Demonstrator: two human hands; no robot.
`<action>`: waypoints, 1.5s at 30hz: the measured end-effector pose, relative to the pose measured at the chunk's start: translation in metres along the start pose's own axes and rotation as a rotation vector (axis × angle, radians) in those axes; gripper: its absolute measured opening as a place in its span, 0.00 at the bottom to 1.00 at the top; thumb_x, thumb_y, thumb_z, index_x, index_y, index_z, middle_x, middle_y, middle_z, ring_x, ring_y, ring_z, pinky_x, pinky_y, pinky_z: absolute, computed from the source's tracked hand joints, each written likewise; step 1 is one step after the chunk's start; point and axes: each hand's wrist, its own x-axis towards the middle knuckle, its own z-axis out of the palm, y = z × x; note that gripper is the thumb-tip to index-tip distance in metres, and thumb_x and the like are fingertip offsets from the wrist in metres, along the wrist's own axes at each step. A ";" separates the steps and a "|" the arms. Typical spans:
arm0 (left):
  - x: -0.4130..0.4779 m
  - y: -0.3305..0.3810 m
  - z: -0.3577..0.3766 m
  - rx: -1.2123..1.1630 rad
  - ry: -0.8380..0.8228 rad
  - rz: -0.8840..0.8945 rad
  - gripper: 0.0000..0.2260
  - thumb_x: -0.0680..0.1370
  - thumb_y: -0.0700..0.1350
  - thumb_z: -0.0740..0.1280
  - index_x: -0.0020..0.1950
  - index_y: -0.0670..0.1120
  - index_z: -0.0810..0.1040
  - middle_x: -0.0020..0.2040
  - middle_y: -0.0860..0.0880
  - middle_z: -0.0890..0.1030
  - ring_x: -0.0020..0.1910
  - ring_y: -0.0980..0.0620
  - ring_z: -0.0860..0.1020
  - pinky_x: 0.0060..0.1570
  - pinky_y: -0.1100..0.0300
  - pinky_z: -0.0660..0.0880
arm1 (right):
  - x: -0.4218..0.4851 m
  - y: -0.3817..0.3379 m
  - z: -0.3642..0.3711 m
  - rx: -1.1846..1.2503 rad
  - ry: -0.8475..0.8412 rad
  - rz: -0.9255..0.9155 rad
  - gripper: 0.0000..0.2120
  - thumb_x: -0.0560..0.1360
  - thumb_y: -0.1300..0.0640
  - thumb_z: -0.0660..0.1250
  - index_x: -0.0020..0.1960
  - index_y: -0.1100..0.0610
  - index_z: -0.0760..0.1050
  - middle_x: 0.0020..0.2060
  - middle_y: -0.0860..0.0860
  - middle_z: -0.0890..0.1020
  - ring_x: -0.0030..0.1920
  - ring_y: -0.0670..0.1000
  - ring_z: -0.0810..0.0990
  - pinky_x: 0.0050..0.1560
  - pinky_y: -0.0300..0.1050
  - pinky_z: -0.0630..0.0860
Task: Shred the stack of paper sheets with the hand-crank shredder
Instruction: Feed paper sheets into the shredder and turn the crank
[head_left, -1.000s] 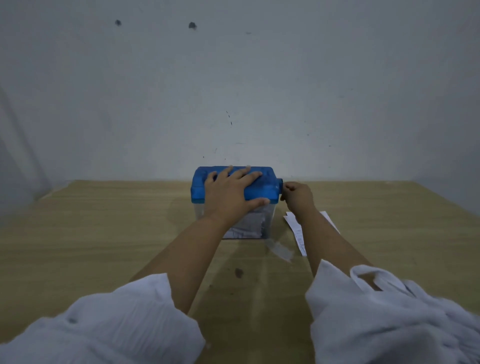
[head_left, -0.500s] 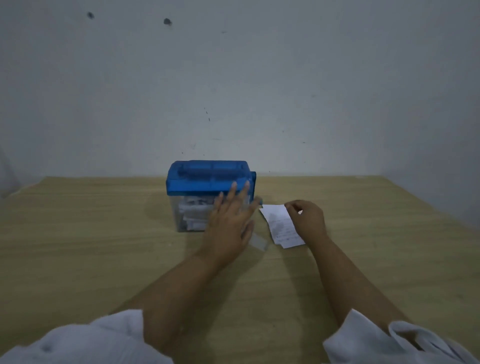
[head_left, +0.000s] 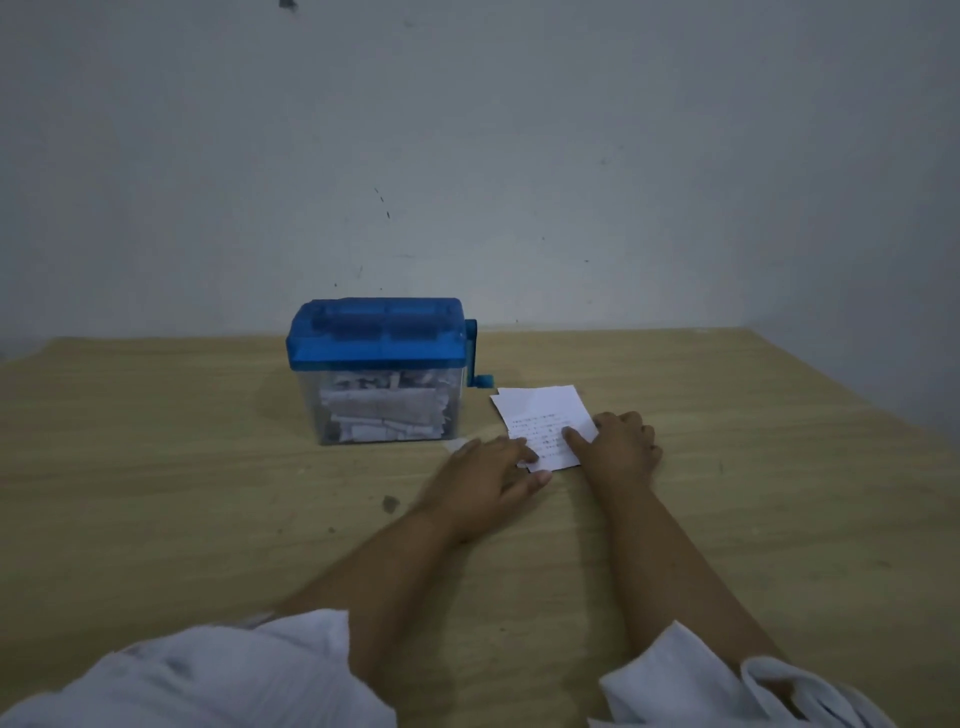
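Note:
The hand-crank shredder (head_left: 376, 338) has a blue lid and a clear bin full of white paper strips. It stands on the wooden table (head_left: 182, 467), with its blue crank (head_left: 474, 358) on the right side. Just right of it lies a small stack of white printed paper sheets (head_left: 540, 410). My left hand (head_left: 485, 475) lies flat with its fingertips touching the stack's near left corner. My right hand (head_left: 621, 447) is at the stack's near right edge. Its thumb lies on top of the sheets and its fingers are curled at the edge.
A plain grey wall stands right behind the table. A small scrap of paper (head_left: 465, 446) lies beside the shredder's near right corner. A dark spot (head_left: 389, 503) marks the wood in front of the shredder. White sleeves fill the bottom of the view.
My left hand left the shredder's lid and came down to the paper stack. My right hand let go of the crank and moved onto the sheets.

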 end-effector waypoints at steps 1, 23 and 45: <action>-0.001 0.000 0.000 -0.007 -0.009 -0.002 0.19 0.80 0.59 0.57 0.68 0.53 0.71 0.72 0.54 0.68 0.70 0.58 0.65 0.68 0.61 0.55 | 0.001 0.000 0.000 0.027 0.004 -0.002 0.23 0.75 0.43 0.65 0.63 0.57 0.73 0.62 0.56 0.70 0.63 0.58 0.66 0.62 0.50 0.61; -0.001 0.001 0.000 0.009 -0.105 -0.059 0.23 0.79 0.60 0.56 0.73 0.56 0.65 0.76 0.53 0.59 0.74 0.54 0.59 0.70 0.57 0.59 | -0.001 0.000 -0.004 0.146 0.256 -0.028 0.13 0.79 0.54 0.59 0.57 0.56 0.80 0.56 0.53 0.79 0.57 0.56 0.72 0.56 0.48 0.60; -0.015 -0.014 -0.123 -0.714 0.547 -0.164 0.05 0.76 0.39 0.68 0.50 0.47 0.78 0.48 0.46 0.80 0.50 0.48 0.78 0.48 0.58 0.77 | -0.041 -0.135 -0.048 1.140 0.094 -0.058 0.08 0.78 0.59 0.62 0.52 0.63 0.76 0.44 0.55 0.79 0.41 0.50 0.76 0.35 0.39 0.72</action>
